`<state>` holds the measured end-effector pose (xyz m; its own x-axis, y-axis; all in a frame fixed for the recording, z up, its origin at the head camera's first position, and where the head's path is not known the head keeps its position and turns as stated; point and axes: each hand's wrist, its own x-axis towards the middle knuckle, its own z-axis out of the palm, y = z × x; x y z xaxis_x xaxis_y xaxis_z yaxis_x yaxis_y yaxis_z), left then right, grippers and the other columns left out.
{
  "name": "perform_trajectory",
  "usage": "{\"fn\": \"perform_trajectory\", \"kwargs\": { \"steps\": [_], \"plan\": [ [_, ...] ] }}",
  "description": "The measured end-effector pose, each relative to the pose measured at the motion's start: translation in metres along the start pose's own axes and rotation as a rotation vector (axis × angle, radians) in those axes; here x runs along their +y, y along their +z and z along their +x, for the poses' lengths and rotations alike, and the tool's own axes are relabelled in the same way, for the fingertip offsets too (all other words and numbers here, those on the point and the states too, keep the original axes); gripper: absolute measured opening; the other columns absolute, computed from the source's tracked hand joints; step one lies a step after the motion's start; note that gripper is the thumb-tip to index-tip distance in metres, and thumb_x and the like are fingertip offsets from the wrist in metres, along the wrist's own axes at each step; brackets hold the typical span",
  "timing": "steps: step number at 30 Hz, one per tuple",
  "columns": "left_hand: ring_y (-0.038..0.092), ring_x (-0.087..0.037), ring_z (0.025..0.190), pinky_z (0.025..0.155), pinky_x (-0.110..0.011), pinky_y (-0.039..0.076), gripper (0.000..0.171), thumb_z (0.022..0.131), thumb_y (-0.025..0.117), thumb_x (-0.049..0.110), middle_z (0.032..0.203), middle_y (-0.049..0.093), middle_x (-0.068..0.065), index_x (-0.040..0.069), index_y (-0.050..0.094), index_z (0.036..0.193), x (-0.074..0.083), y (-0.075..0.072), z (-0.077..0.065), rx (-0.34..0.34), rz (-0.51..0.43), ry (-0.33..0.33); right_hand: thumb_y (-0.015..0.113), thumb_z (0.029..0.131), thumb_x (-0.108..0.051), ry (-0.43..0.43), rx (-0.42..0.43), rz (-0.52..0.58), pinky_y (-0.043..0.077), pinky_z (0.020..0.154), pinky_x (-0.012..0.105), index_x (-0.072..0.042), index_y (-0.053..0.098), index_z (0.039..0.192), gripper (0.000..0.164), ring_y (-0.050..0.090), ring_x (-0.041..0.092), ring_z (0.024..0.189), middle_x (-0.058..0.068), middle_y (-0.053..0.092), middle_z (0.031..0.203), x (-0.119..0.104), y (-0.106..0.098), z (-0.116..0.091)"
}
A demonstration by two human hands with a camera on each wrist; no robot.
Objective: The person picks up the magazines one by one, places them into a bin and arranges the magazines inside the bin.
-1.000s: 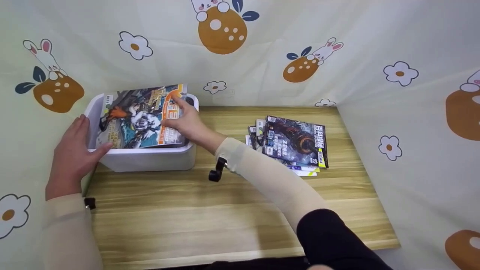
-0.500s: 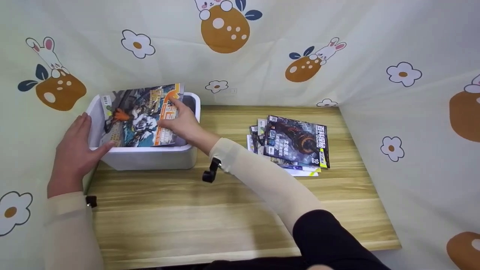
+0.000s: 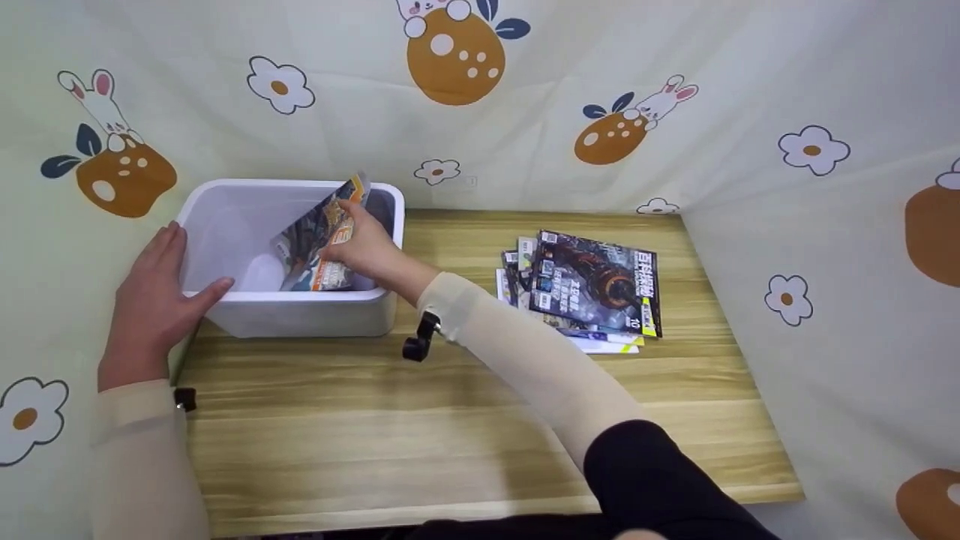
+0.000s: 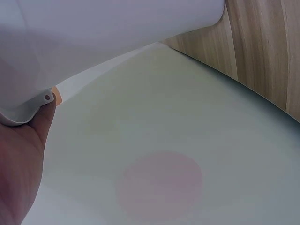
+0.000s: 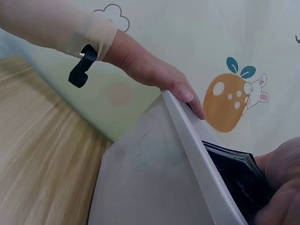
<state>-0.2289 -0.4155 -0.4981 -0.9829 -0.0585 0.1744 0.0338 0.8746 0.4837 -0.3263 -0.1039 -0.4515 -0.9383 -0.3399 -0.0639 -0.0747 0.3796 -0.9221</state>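
A white plastic bin (image 3: 307, 319) stands at the left of the table. My left hand (image 3: 154, 307) holds its left end, thumb over the rim. In the left wrist view the fingers of that left hand (image 4: 21, 159) curl under the rim's edge. A magazine (image 3: 304, 236) with an orange strip leans steeply inside the bin's right half, gripped along its upper right edge by my right hand (image 3: 367, 244). From the right wrist, the dark magazine (image 5: 234, 173) sits behind the bin wall (image 5: 145, 173) beside the right hand (image 5: 283, 187). Its lower part is hidden.
Several magazines (image 3: 592, 281) lie in an uneven stack on the wooden table (image 3: 390, 450), right of the bin. A patterned cloth (image 3: 525, 135) hangs behind the table and along both sides, close to the bin's left end.
The magazine lay across the top of the bin; its left side has swung down into the bin, baring the white inside. My left hand keeps its place on the rim.
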Motion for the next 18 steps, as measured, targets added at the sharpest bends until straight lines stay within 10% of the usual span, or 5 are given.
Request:
{"fn": "perform_trajectory", "kwargs": {
  "steps": [12, 18],
  "plan": [
    [0.006, -0.045, 0.17, 0.13, -0.074, 0.008, 0.113, 0.101, 0.061, 0.071, 0.184, 0.006, -0.021, 0.008, 0.007, 0.178, 0.0017, 0.0007, 0.0003, -0.013, 0.026, -0.019, 0.093, 0.089, -0.012, 0.0, -0.085, -0.07, 0.046, 0.119, 0.026, -0.011, 0.038, 0.171, 0.099, 0.058, 0.026, 0.144, 0.018, 0.058, 0.16, -0.0014, 0.0004, 0.0],
    [0.005, -0.044, 0.17, 0.13, -0.075, 0.007, 0.114, 0.1, 0.062, 0.072, 0.185, 0.005, -0.018, 0.01, 0.006, 0.178, 0.0033, -0.0003, -0.0002, -0.012, 0.019, -0.022, 0.098, 0.086, -0.028, 0.047, 0.012, -0.111, 0.053, 0.111, 0.033, -0.022, 0.053, 0.161, 0.088, 0.053, 0.022, 0.137, 0.011, 0.059, 0.149, -0.004, 0.0029, -0.0035]
  ]
}}
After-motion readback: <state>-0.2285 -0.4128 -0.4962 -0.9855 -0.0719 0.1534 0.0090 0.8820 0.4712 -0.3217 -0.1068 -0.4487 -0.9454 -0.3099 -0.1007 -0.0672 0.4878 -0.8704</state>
